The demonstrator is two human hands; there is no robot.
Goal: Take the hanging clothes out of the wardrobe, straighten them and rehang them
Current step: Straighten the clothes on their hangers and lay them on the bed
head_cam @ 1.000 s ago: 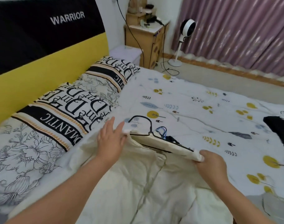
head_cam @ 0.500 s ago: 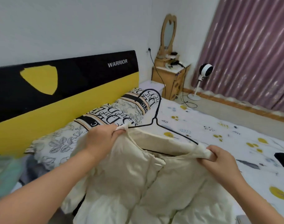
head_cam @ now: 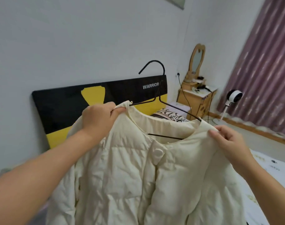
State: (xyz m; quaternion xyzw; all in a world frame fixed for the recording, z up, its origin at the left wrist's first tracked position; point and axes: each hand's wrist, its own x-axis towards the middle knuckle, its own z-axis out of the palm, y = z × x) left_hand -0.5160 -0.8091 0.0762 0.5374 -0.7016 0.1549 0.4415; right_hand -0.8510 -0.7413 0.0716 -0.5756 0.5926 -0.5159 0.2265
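The word "WARRIOR" is printed in white capitals on the black and yellow headboard [head_cam: 65,109], near its upper right corner. Black lettering is also seen on the patterned pillow [head_cam: 172,115] behind the collar, but it cannot be read.

A cream quilted puffer jacket [head_cam: 138,184] is held up in the air in front of the headboard, above the bed. It is collarless, with a round neckline, and is fastened by a large round cream button [head_cam: 157,152] just below the neck; the fabric is creased and puffy. It is draped over a black wire hanger [head_cam: 156,64], whose hook stands up above the headboard's top edge and whose lower bar is seen inside the neckline.

The left shoulder of the jacket is gripped by the left hand [head_cam: 99,120], fingers curled tightly over the fabric edge. The right shoulder is pinched by the right hand [head_cam: 227,140] between thumb and fingers. Both forearms are stretched forward and upward.

A wooden dressing table [head_cam: 197,99] with a mirror, a white fan [head_cam: 234,97] and a purple curtain [head_cam: 268,70] are seen at the right.
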